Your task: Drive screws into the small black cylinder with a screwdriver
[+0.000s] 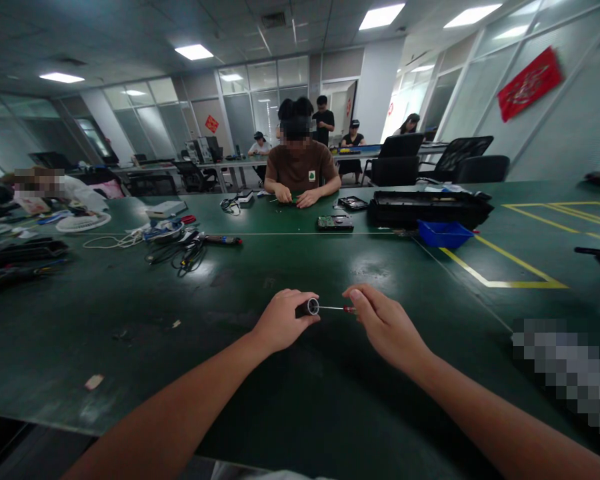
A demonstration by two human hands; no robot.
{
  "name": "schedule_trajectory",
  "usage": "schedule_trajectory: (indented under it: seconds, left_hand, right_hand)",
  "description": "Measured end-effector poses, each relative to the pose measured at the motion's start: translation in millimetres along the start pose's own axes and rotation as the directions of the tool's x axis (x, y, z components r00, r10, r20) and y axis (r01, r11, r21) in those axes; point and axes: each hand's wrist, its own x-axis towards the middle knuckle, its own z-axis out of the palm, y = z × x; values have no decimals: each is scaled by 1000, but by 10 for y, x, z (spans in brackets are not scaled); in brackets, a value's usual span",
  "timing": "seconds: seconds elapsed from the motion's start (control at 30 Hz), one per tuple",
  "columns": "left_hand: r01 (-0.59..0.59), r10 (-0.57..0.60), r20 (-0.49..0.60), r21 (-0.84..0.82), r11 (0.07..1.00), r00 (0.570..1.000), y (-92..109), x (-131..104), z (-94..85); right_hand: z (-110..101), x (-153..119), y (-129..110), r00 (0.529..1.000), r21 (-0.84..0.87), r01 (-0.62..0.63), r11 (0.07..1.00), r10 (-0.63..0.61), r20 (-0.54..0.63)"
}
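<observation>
Your left hand (283,321) is closed around a short, dark cylinder with a pale ringed end (311,307), over the dark green table (275,407). Your right hand (383,321) grasps a red-handled screwdriver with a thin metal shaft (336,308) — its tip at the ringed end, contact unclear.

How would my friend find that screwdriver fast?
Above the near part of the green table, the nearest right hand holds the screwdriver. Its thin, pale shaft and reddish handle set it apart from the thick, dark cylinder in the left hand.
</observation>
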Motion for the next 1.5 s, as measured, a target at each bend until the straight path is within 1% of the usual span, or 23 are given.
schedule_trajectory:
  seconds: [0.07,0.13,0.23,0.33,0.5,0.6,0.73,0.93,1.13,1.23,1.37,1.5]
  left_hand:
    - [-1,1,0,-3,1000,1000,-6,-1,2]
    - [-5,5,-9,-2,1000,1000,-17,-2,3]
    - [4,-4,-22,1,1000,1000,-26,-4,-5]
    - [7,-7,-6,4,1000,1000,-9,-7,-11]
    - [-8,7,19,8,1000,1000,29,-9,-2]
    - [-4,4,8,3,1000,1000,20,-6,5]
    - [2,-2,-3,2,1000,1000,3,-6,9]
    - [-17,17,18,15,1000,1000,12,-8,9]
    - [-8,8,2,1,1000,1000,3,-12,8]
    - [-13,13,3,2,1000,1000,3,-15,6]
    - [-22,22,8,6,1000,1000,-3,-14,10]
    - [-19,19,-6,1,1000,1000,-21,-8,16]
  right_hand:
    - [10,7,15,1000,8,-29,1000,29,8]
    - [25,6,31,1000,7,-29,1000,29,8]
    - [44,-5,46,999,15,17,1000,-16,-42]
    - [44,-8,51,996,34,47,998,-44,-78]
    - [18,5,51,1000,-12,11,1000,-11,-26]
    - [14,-2,48,999,-22,46,999,-47,-26]
    - [13,-16,26,996,10,78,997,-77,-50]
    - [14,2,7,998,-18,40,999,-41,-44]
    - [16,-15,5,998,-14,63,998,-64,-29]
    - [6,-14,-2,999,2,44,999,-44,-26]
    - [-5,6,6,1000,-12,21,1000,-21,11]
    - [-2,-2,15,997,-44,69,997,-67,43]
